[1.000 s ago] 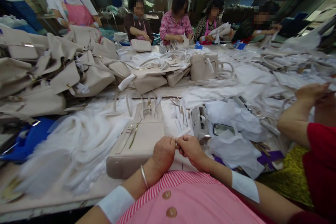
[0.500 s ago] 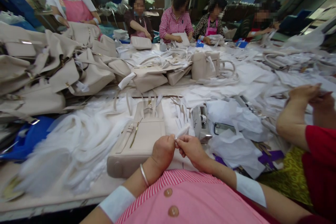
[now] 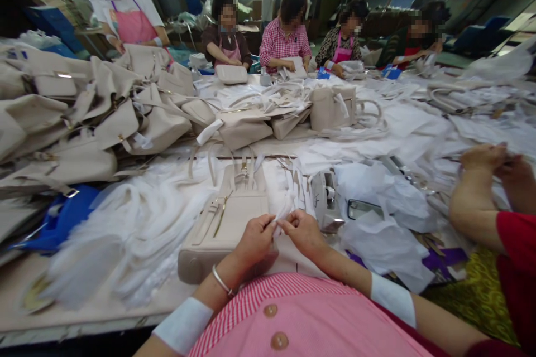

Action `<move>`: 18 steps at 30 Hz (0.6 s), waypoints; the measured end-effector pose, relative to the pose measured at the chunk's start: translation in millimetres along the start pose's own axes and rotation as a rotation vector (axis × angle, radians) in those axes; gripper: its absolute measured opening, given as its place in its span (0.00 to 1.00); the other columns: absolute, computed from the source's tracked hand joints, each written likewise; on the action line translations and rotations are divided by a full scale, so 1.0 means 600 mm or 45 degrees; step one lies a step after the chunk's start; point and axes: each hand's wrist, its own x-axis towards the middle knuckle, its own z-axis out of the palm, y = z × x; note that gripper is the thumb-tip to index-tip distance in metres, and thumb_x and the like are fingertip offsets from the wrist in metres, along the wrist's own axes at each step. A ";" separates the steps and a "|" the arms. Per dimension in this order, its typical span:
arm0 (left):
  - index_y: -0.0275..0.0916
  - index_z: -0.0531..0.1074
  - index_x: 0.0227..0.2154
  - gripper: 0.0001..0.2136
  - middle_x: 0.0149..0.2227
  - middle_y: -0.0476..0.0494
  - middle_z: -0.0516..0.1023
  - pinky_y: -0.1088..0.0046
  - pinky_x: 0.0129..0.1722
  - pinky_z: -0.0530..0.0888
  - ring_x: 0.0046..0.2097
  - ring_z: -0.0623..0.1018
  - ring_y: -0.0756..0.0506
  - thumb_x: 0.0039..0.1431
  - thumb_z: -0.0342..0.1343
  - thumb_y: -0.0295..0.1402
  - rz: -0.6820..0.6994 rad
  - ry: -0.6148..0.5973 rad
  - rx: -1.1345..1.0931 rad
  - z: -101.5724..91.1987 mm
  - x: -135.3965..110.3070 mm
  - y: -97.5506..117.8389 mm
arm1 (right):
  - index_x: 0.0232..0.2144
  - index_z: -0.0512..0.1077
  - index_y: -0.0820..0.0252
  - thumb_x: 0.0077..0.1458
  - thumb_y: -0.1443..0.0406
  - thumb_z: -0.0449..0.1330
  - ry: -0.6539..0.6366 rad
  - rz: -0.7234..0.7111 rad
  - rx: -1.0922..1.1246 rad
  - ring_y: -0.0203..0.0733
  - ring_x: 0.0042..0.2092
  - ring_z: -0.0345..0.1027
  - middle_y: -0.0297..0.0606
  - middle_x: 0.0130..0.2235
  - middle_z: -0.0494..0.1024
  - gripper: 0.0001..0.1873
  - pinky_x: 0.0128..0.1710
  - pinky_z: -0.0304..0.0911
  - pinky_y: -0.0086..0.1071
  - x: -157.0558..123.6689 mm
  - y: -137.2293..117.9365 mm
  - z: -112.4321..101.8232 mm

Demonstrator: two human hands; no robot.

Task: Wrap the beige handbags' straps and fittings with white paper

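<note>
A thin strip of white tissue paper (image 3: pixel 285 206) stands up between my two hands, in front of my apron. My left hand (image 3: pixel 256 241) pinches its lower end between thumb and fingertips. Close beside it, my right hand (image 3: pixel 309 235) is closed on the same strip, the thumb and forefinger nearly touching the left fingertips. Whether a strap lies inside the paper I cannot tell. Just left of my hands, a beige handbag (image 3: pixel 234 215) lies flat with its zip pull and handles pointing away from me; my left hand and forearm cover its right lower corner.
Beige bags (image 3: pixel 159 122) are heaped at the left. A blue tape dispenser (image 3: pixel 62 220) and white wrapping material (image 3: pixel 138 228) lie nearer. To the right are a grey tape dispenser (image 3: pixel 326 201), a phone (image 3: pixel 363 209) and crumpled paper (image 3: pixel 383 240). A co-worker's arms (image 3: pixel 479 195) reach in at right.
The fingers of my left hand have shifted from a tighter fist to a more stretched pinch, and the paper strip now stands more upright. The whole view has moved slightly.
</note>
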 end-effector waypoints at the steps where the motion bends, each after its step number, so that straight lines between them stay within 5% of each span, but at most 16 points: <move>1: 0.35 0.75 0.29 0.12 0.28 0.45 0.76 0.75 0.32 0.68 0.30 0.71 0.49 0.61 0.48 0.34 -0.025 -0.013 -0.044 -0.003 -0.001 0.000 | 0.22 0.70 0.60 0.47 0.55 0.63 -0.030 0.009 0.009 0.39 0.27 0.67 0.36 0.23 0.74 0.14 0.28 0.58 0.31 0.002 0.000 0.000; 8: 0.34 0.74 0.29 0.12 0.27 0.44 0.73 0.75 0.28 0.66 0.27 0.69 0.50 0.58 0.49 0.37 -0.175 -0.073 -0.364 -0.015 0.004 0.000 | 0.20 0.67 0.60 0.50 0.52 0.60 -0.405 -0.015 0.617 0.31 0.20 0.53 0.30 0.19 0.67 0.18 0.21 0.50 0.27 0.018 0.014 0.015; 13: 0.33 0.72 0.30 0.12 0.26 0.45 0.72 0.74 0.31 0.68 0.28 0.70 0.51 0.57 0.50 0.37 -0.242 -0.054 -0.573 -0.015 0.009 -0.005 | 0.26 0.69 0.62 0.52 0.53 0.58 -0.589 -0.098 0.751 0.30 0.21 0.56 0.32 0.24 0.73 0.17 0.23 0.52 0.26 0.024 0.016 0.012; 18: 0.35 0.68 0.27 0.11 0.25 0.45 0.72 0.74 0.27 0.69 0.26 0.71 0.50 0.59 0.44 0.32 -0.163 0.017 -0.113 0.008 0.004 -0.008 | 0.25 0.69 0.63 0.50 0.51 0.60 -0.488 -0.005 0.479 0.31 0.20 0.56 0.33 0.22 0.72 0.19 0.20 0.50 0.27 0.025 0.015 0.016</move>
